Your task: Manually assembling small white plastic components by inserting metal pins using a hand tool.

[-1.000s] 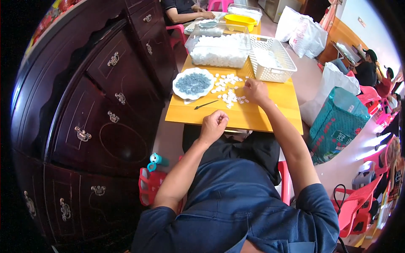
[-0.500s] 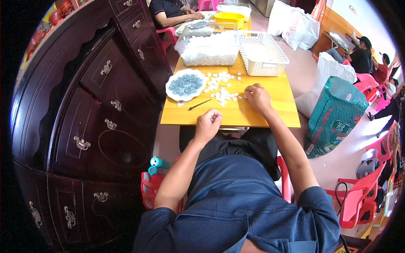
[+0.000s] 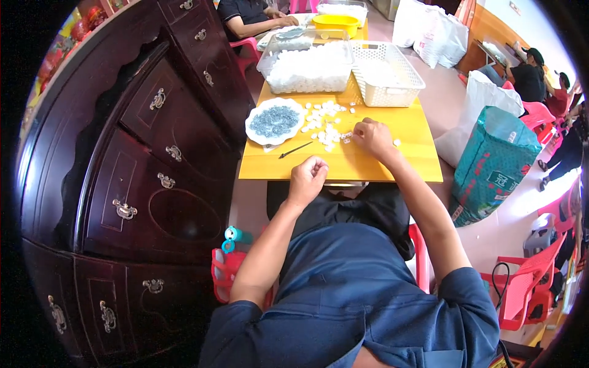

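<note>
My left hand (image 3: 308,179) is closed, thumb against curled fingers, above the near edge of the yellow table; whatever it may hold is hidden. My right hand (image 3: 373,136) is bent down over the tabletop, its closed fingertips beside small white plastic pieces (image 3: 330,134). I cannot see what lies under those fingers. One white piece (image 3: 397,142) sits alone just right of that hand. Left of the scattered pieces is a scalloped white plate (image 3: 250,132) heaped with small clear bluish parts (image 3: 274,122). Between plate and left hand lies a thin dark pointed tool (image 3: 296,150).
A clear bin (image 3: 276,64) full of white pieces and a white perforated basket (image 3: 392,95) stand on the table's far half. A yellow tub (image 3: 336,23) is beyond, near a seated person (image 3: 245,21). Dark cabinets (image 3: 141,153) border the left; a green sack (image 3: 494,168) stands right.
My right hand has shifted slightly left, toward the loose pieces. A single white piece now shows to its right. My left hand stays closed in nearly the same place.
</note>
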The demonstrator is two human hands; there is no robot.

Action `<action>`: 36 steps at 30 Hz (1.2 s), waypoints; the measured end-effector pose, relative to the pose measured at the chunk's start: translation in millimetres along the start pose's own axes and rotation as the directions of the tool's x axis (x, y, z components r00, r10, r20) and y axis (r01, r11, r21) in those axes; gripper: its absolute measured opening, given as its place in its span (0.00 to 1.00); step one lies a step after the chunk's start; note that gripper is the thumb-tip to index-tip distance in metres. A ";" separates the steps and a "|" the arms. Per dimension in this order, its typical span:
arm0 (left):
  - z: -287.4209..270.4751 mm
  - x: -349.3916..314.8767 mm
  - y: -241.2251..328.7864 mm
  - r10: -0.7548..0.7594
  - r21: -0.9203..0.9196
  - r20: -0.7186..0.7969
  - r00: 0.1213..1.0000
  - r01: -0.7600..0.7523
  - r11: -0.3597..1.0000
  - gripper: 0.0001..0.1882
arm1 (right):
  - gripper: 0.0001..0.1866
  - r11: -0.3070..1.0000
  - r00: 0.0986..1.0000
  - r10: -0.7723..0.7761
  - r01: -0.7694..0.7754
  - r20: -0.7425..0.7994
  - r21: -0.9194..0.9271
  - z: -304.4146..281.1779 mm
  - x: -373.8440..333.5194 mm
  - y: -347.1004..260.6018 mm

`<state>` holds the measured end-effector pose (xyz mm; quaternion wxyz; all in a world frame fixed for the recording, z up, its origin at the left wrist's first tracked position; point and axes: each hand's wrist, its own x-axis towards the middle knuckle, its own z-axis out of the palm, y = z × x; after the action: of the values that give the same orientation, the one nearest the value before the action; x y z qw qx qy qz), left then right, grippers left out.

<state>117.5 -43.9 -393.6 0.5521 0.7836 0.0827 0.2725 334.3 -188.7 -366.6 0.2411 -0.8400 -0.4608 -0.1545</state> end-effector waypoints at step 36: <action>29.5 -27.3 51.7 0.094 0.064 0.164 0.982 -0.106 0.992 0.02 | 0.09 0.003 0.835 0.202 -0.523 0.512 0.852 -34.6 -131.8 -65.4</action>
<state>101.0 -99.4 -362.8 0.5138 0.8258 0.0083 0.2325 207.9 -269.9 -384.0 0.7037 -0.5661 -0.2340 0.3601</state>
